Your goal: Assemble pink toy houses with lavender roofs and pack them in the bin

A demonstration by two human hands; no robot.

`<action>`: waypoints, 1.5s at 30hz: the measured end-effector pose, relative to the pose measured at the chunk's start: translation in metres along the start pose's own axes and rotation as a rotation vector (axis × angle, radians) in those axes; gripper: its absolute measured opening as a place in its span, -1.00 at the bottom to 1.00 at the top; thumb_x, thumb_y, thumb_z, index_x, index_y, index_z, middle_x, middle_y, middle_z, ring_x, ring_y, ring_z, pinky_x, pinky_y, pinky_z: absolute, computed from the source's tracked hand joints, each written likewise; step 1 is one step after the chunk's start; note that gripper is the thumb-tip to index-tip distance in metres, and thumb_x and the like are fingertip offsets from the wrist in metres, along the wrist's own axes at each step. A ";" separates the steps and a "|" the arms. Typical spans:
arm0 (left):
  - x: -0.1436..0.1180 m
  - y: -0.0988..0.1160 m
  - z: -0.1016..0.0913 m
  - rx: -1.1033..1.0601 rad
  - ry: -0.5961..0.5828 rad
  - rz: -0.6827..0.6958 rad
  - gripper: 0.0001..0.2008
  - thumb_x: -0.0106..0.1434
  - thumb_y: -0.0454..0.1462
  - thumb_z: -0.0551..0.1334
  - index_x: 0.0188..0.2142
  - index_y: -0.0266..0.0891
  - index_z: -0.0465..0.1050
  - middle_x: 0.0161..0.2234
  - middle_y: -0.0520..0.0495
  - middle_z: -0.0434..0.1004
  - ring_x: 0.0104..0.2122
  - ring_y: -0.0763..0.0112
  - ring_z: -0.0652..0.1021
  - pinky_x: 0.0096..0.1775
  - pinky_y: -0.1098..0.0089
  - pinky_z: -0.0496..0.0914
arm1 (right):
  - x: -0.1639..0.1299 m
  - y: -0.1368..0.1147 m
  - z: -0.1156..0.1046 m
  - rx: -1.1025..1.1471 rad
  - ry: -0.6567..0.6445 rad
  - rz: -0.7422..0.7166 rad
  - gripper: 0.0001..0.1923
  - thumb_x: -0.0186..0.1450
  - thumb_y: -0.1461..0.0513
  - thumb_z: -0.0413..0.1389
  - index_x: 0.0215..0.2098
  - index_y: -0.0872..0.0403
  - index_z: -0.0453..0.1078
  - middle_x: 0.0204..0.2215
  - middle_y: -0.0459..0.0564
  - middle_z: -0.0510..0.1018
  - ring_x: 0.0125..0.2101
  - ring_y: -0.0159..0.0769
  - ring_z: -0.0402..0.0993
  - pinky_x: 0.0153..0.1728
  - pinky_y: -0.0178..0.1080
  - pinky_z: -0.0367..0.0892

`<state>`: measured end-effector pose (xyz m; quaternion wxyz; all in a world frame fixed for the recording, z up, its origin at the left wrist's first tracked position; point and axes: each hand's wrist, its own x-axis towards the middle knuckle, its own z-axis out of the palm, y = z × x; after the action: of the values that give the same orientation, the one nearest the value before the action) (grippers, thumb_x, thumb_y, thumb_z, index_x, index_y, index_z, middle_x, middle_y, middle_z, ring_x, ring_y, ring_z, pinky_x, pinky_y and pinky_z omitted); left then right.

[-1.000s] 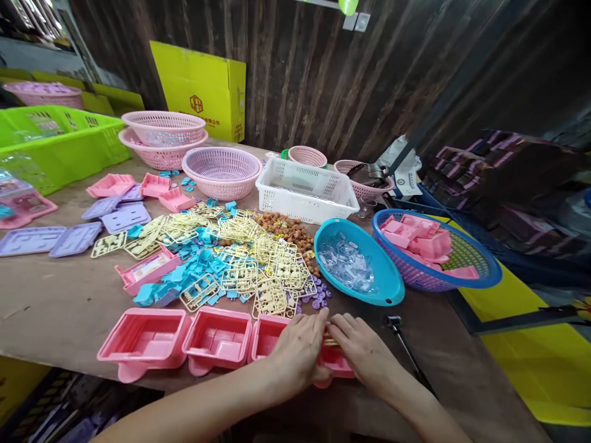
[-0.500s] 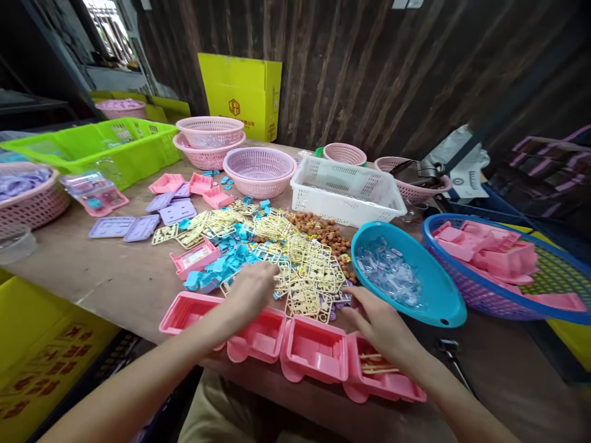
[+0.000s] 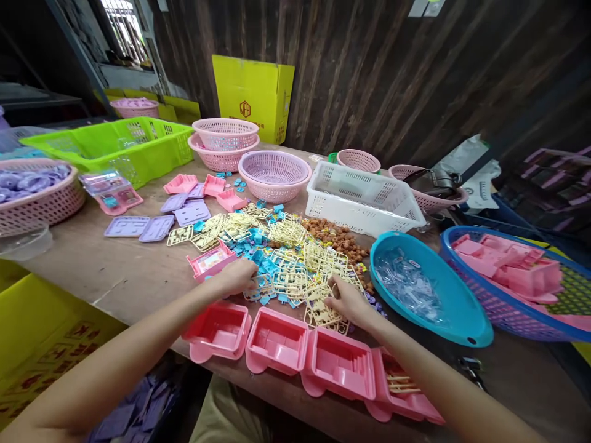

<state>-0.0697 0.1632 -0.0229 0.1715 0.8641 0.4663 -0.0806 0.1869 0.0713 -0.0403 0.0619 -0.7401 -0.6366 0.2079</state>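
Observation:
My left hand [image 3: 241, 275] reaches into a heap of small blue plastic pieces [image 3: 266, 266]; its fingers are bent together, and what they pinch, if anything, is hidden. Over the cream moulded part frames [image 3: 318, 311], my right hand [image 3: 351, 301] has its thumb and forefinger apart, close to the top frames. Along the near table edge stands a row of pink plastic trays [image 3: 277, 341]. The rightmost pink tray [image 3: 418, 403] holds a few cream sticks [image 3: 401, 384], partly covered by my right forearm. A pink piece with a printed picture [image 3: 210, 261] lies beside my left hand.
Brown nut-like pieces [image 3: 339, 240] lie behind the frames. To the right are a turquoise basin [image 3: 478, 320] of clear packets and a blue basket [image 3: 496, 323] of pink parts. A white basket [image 3: 364, 212], lilac basket [image 3: 277, 191] and green crate [image 3: 159, 163] stand farther back.
The view has shifted, so the table appears farther right. My left hand has moved off the trays to the blue pieces. My right hand has gone left over the cream frames, fingers more curled.

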 end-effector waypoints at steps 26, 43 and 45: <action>-0.008 0.013 -0.012 -0.374 0.109 0.052 -0.79 0.12 -0.40 0.12 -0.26 -0.27 0.47 -0.53 0.05 0.45 -0.54 0.47 0.45 -0.49 0.52 0.22 | -0.010 -0.007 -0.030 0.781 -0.002 -0.124 -0.51 0.17 -0.03 0.03 -0.02 0.04 0.20 -0.37 -0.07 0.37 -0.34 -0.29 0.37 -0.38 -0.29 0.32; -0.020 0.045 -0.016 -1.194 -0.114 0.250 -0.45 0.02 0.18 0.17 -0.57 -0.32 0.37 -0.61 0.09 0.24 -0.52 0.52 0.24 -0.42 0.46 0.15 | -0.010 -0.066 0.008 -0.198 0.477 -0.757 -0.81 0.23 0.42 -0.05 -0.23 0.12 0.28 -0.23 0.13 0.46 -0.14 -0.11 0.34 -0.19 -0.08 0.28; -0.020 0.046 -0.016 -1.210 -0.091 0.254 -0.44 0.07 0.19 0.11 -0.54 -0.31 0.37 -0.56 0.06 0.28 -0.49 0.49 0.27 -0.39 0.44 0.17 | -0.004 -0.064 0.012 -0.141 0.414 -0.753 -0.80 0.24 0.41 -0.07 -0.20 0.10 0.27 -0.35 0.04 0.47 -0.31 -0.20 0.38 -0.29 -0.16 0.29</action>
<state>-0.0428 0.1305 0.0077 0.6590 0.6582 0.3152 0.1821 0.1231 0.0770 -0.0272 0.2090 -0.4847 -0.8489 -0.0262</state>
